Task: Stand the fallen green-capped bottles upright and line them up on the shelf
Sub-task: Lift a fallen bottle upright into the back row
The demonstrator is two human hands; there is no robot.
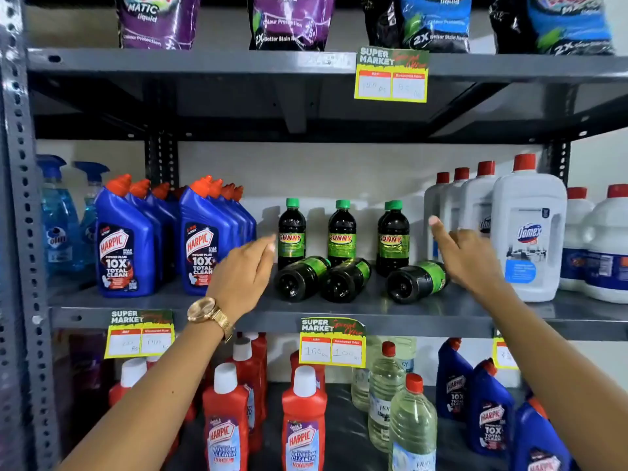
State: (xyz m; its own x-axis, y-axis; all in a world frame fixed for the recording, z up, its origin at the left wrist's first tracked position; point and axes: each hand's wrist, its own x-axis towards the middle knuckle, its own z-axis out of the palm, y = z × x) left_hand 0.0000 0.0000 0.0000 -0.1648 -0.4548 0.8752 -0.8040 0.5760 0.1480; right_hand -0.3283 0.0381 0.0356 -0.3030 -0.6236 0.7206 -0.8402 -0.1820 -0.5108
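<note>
Three dark green-capped bottles lie on their sides on the grey middle shelf (339,312), bases toward me: a left one (300,278), a middle one (345,280) and a right one (416,282). Behind them stand upright green-capped bottles, one at the left (291,232), one in the middle (341,232), and a pair at the right (393,237), one behind the other. My left hand (243,273), with a gold watch on the wrist, is open just left of the left fallen bottle. My right hand (465,254) is open beside the right fallen bottle's cap end. Neither hand holds anything.
Blue toilet-cleaner bottles (125,246) stand left of the green-capped group, large white jugs (528,232) to the right. The upper shelf (204,62) carries detergent pouches. Below stand red cleaner bottles (304,416) and clear bottles (413,426). Price tags (333,343) hang on shelf edges.
</note>
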